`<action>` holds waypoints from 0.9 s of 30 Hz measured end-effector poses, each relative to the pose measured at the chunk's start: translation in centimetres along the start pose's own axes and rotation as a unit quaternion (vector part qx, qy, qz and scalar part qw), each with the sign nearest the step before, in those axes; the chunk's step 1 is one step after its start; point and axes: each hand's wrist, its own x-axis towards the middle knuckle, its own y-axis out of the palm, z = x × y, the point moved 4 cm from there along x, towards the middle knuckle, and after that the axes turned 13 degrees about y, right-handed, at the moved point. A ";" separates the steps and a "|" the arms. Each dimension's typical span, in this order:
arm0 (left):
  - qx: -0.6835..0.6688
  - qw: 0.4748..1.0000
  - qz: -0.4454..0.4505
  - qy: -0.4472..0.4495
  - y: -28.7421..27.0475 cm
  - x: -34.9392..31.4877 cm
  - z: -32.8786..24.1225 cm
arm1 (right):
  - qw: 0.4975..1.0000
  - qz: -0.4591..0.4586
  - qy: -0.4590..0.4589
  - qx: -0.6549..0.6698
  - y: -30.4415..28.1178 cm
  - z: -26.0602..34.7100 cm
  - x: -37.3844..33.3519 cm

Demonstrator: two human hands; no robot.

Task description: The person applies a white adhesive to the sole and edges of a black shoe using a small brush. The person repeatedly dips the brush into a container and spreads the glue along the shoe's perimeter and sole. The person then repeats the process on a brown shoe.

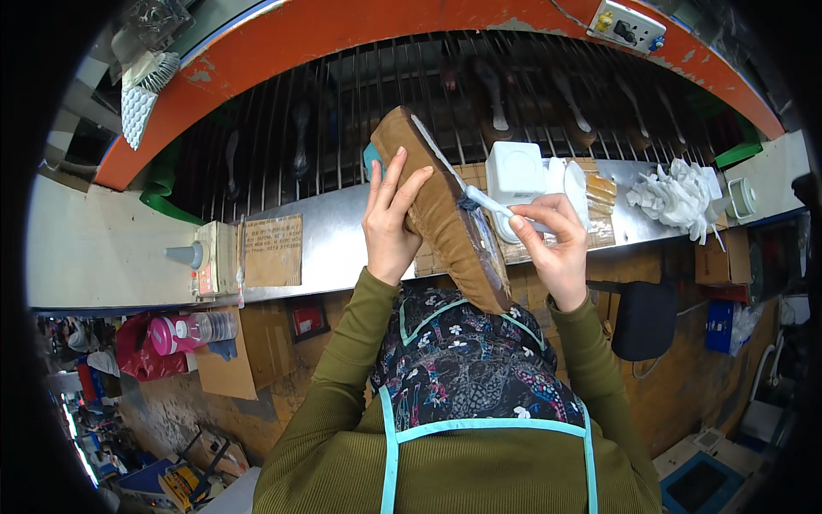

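Observation:
My left hand (390, 218) grips a brown suede shoe upper (441, 214) on a last, tilted with its sole side turned to the right. My right hand (552, 236) holds a white-handled brush (490, 202) whose dark bristle tip touches the shoe's sole edge. Both forearms, in olive green sleeves, rise from the lower edge over a dark floral apron with light blue trim.
A white box-shaped container (515, 176) and a white pot stand on the metal shelf (342, 231) behind the shoe. Crumpled white cloth (676, 197) lies at right. A wire rack with shoes (514, 94) runs under an orange frame (360, 26). A cardboard piece and a switch box (210, 257) sit at left.

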 end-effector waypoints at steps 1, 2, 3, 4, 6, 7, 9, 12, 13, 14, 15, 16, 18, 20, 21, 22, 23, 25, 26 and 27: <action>0.001 1.000 -0.002 0.005 0.0 0.1 0.1 | 1.000 0.001 -0.010 0.001 0.0 0.0 0.2; 0.000 1.000 -0.002 0.007 0.1 0.3 0.2 | 1.000 0.017 -0.012 0.005 -0.1 0.0 0.2; 0.000 1.000 -0.001 0.005 0.1 0.3 0.3 | 0.999 0.034 -0.014 0.006 -0.3 0.0 0.2; -0.001 1.000 0.001 0.000 0.1 0.4 0.5 | 0.999 0.049 -0.019 0.007 -0.5 0.0 0.2; -0.003 1.000 0.004 -0.011 0.2 0.4 0.8 | 0.997 0.072 -0.017 0.016 -0.9 -0.1 -0.1; -0.004 1.000 0.005 -0.016 0.3 0.5 0.9 | 0.996 0.082 -0.019 0.017 -1.2 -0.1 -0.3; -0.006 1.000 0.007 -0.018 0.4 0.7 1.2 | 0.995 0.091 -0.016 0.023 -1.6 -0.3 -0.5; -0.012 1.000 0.009 -0.018 0.5 0.9 1.5 | 0.994 0.103 -0.022 0.019 -2.1 -0.4 -0.8; -0.015 1.000 0.012 -0.022 0.6 1.0 1.6 | 0.994 0.109 -0.019 0.023 -2.2 -0.4 -0.8; -0.022 0.999 0.013 -0.025 0.6 1.0 1.7 | 0.993 0.112 -0.020 0.026 -2.2 -0.4 -0.8; -0.032 0.999 0.013 -0.029 0.7 1.1 1.8 | 0.993 0.113 -0.025 0.024 -2.3 -0.4 -0.8; -0.032 0.999 0.015 -0.030 0.7 1.2 1.8 | 0.992 0.119 -0.022 0.028 -2.4 -0.4 -0.8; -0.039 0.999 0.018 -0.032 0.7 1.4 1.9 | 0.991 0.130 -0.013 0.038 -2.5 -0.5 -0.6; -0.061 0.997 0.017 -0.039 0.8 1.6 2.0 | 0.989 0.139 -0.015 0.043 -2.6 -0.4 -0.4; -0.072 0.996 0.017 -0.042 0.9 1.7 2.1 | 0.988 0.146 -0.016 0.050 -2.6 -0.3 -0.2; -0.082 0.995 0.019 -0.046 0.9 1.8 2.1 | 0.987 0.151 -0.018 0.056 -2.6 -0.1 0.0; -0.093 0.994 0.021 -0.051 1.0 1.8 2.2 | 0.986 0.155 -0.022 0.063 -2.6 0.1 0.3; -0.119 0.991 0.026 -0.059 1.1 2.0 2.3 | 0.983 0.170 -0.028 0.059 -2.7 0.6 0.9; -0.135 0.989 0.028 -0.061 1.2 2.1 2.3 | 0.982 0.176 -0.032 0.057 -2.7 0.9 1.3; -0.151 0.986 0.030 -0.063 1.3 2.2 2.3 | 0.981 0.182 -0.042 0.053 -2.7 1.2 1.7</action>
